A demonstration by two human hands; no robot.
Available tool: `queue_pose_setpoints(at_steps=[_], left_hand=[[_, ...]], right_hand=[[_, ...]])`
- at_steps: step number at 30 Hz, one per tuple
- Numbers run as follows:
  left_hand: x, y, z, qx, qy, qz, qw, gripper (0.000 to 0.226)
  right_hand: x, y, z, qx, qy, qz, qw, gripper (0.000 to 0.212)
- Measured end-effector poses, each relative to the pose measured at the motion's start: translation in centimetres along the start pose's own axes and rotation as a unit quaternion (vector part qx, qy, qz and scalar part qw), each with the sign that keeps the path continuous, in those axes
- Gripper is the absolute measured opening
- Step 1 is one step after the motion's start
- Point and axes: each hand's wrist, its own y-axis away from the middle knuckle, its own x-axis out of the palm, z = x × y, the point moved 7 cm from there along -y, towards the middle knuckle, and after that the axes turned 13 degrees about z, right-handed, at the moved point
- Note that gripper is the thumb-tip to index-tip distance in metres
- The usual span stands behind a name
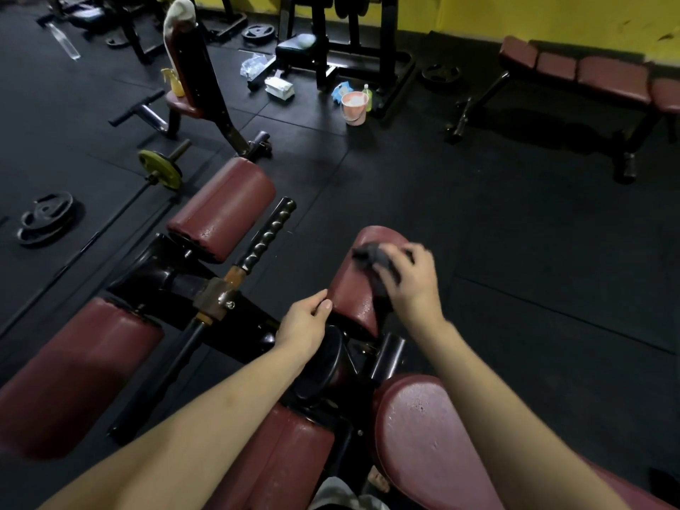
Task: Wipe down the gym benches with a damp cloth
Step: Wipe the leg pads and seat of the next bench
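Your right hand (pixel 412 277) has its fingers curled down over a dark grey cloth (pixel 379 261), bunching it and pressing it onto the top of a maroon roller pad (pixel 353 292). Part of the cloth sticks out past your fingertips toward the far end of the pad, and a bit trails down the near side under your palm. Your left hand (pixel 305 322) sits just beside the same pad's near left edge, fingers loosely bent, thumb tip touching the vinyl. It isn't really holding anything.

Moving outward, there's a black ribbed handle bar (pixel 266 233) on a rusty clamp to the left of that pad, then another maroon roller (pixel 224 207) beyond it. Two more maroon pads sit close to you, bottom left and bottom right.

Farther off on the black rubber floor there's a pink bucket (pixel 355 106), loose weight plates (pixel 46 220) on the left, and a flat maroon bench (pixel 588 73) against the yellow wall.
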Motion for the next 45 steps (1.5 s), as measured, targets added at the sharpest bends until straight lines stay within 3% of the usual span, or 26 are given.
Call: queue_pose_setpoints(at_steps=[4,8,12,15,17,20,27,30,32,36,42,45], left_hand=[[-0.7,-0.5,-0.2,-0.028,-0.060,-0.012,0.998,0.034],[-0.1,1.2,-2.0,0.013,-0.054,-0.014,0.998,0.039],[0.6,1.4,-2.3,0.007,-0.139,-0.023,0.990,0.040],[0.2,-0.3,-1.0,-0.038,-0.108,0.002,0.993,0.040],[-0.1,-1.4,0.2,-0.045,-0.060,0.030,0.997,0.039],[-1.0,-0.8,-0.6,-0.027,-0.076,0.001,0.997,0.035],[0.5,0.2,-1.4,0.028,-0.101,-0.012,0.994,0.039],[0.5,-0.9,-0.4,0.013,-0.057,0.001,0.998,0.040],[0.5,-1.4,0.2,-0.008,-0.014,0.021,1.000,0.039],[-0.7,-0.8,-1.1,-0.002,-0.080,-0.012,0.997,0.035],[0.4,-0.1,-1.8,0.028,-0.092,-0.005,0.995,0.036],[0.0,-1.1,-1.3,0.007,-0.079,-0.010,0.997,0.035]], right_hand=[[-1.4,-3.4,-2.4,0.085,-0.033,-0.022,0.996,0.030],[0.6,2.6,1.4,0.037,-0.033,-0.015,0.999,0.033],[2.0,7.8,3.4,-0.019,-0.040,0.032,0.999,0.039],[0.9,2.6,1.2,-0.023,-0.011,0.012,1.000,0.032],[-0.4,-1.7,-0.6,0.038,-0.024,-0.011,0.999,0.029],[-0.9,-3.8,-1.2,0.068,-0.031,-0.015,0.997,0.029],[2.2,8.3,3.7,-0.013,-0.054,0.022,0.998,0.041],[1.7,4.5,1.6,-0.020,-0.041,0.035,0.998,0.037],[0.3,-0.3,-0.5,0.026,-0.031,0.002,0.999,0.030],[-1.0,-4.3,-2.5,0.095,-0.050,-0.017,0.994,0.031],[2.1,6.5,2.7,0.001,-0.044,0.006,0.999,0.039],[2.3,6.5,2.6,-0.054,-0.035,0.039,0.997,0.041]])
